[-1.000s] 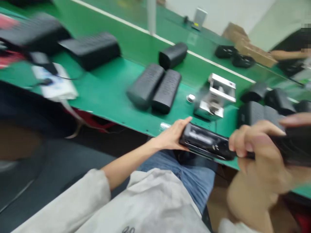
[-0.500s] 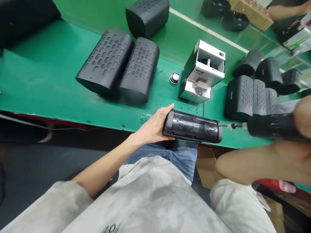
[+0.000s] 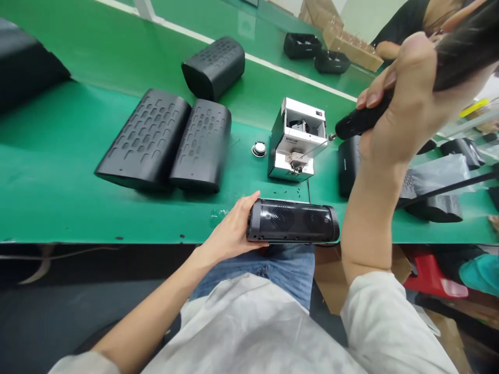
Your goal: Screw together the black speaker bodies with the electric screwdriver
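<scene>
My left hand [image 3: 231,226] grips the left end of a black speaker [image 3: 294,222], which lies on its side at the table's front edge. Two round perforated patches show through its glossy face. Raised at the right, my right hand [image 3: 413,98] is wrapped round a black electric screwdriver [image 3: 362,118]. The thin bit slants down to the left, its tip at the lower front of a white and black screw feeder [image 3: 298,140]. A few small dark screws [image 3: 286,192] are scattered on the table between the feeder and the speaker.
Black housings with a dimpled pattern [image 3: 146,140] stand at the left, another housing [image 3: 213,66] behind them. A small round silver part [image 3: 259,149] lies left of the feeder. More housings [image 3: 348,163] are at the right, partly behind my arm. A co-worker's arm [image 3: 405,31] shows across the divider.
My right hand has lifted the screwdriver from the speaker's right end up and over to the screw feeder. My left hand still holds the speaker. The view has shifted.
</scene>
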### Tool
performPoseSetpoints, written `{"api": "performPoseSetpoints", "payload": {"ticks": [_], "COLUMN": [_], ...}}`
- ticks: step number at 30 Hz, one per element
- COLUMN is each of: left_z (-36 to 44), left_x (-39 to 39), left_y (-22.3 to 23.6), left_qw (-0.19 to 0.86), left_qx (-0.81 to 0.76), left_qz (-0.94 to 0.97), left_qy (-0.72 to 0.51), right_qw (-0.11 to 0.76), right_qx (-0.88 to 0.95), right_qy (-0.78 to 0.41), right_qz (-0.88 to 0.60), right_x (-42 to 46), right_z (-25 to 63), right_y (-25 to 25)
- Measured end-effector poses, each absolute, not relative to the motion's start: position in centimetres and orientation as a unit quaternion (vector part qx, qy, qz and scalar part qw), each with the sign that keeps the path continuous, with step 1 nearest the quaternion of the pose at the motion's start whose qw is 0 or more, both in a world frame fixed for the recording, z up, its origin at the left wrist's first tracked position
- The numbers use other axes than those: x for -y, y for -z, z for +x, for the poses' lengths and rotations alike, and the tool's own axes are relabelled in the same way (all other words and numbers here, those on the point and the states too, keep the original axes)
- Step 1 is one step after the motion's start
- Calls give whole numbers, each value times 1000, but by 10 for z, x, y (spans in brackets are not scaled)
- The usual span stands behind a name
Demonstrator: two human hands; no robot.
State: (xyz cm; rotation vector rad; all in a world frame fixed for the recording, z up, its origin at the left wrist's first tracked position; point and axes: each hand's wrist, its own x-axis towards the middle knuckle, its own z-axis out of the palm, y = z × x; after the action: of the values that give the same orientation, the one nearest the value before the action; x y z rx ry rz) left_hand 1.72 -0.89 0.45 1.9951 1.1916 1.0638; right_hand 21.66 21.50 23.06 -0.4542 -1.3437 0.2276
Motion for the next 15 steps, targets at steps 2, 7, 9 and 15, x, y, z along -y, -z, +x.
{"api": "performPoseSetpoints", "payload": {"ticks": [2, 7, 9, 15], "left_z": [17, 17, 17, 17], "left_x": [9, 9, 9, 8], "left_y": [-3, -4, -6, -8], "left_qw": [291, 292, 291, 288], "left_qx": [-448, -448, -450, -445], "left_qz": [745, 742, 744, 749], "left_qy": [-400, -403, -400, -397], "right_qw": [749, 725, 707, 673], "right_qx": [614, 631, 628, 622], "right_qy": [-109, -138, -152, -167], "right_qz": [-223, -237, -286, -363], "right_x": [-214, -214, -220, -237], "right_z": [215, 214, 212, 214], "right_y": [-231, -224, -219, -214]}}
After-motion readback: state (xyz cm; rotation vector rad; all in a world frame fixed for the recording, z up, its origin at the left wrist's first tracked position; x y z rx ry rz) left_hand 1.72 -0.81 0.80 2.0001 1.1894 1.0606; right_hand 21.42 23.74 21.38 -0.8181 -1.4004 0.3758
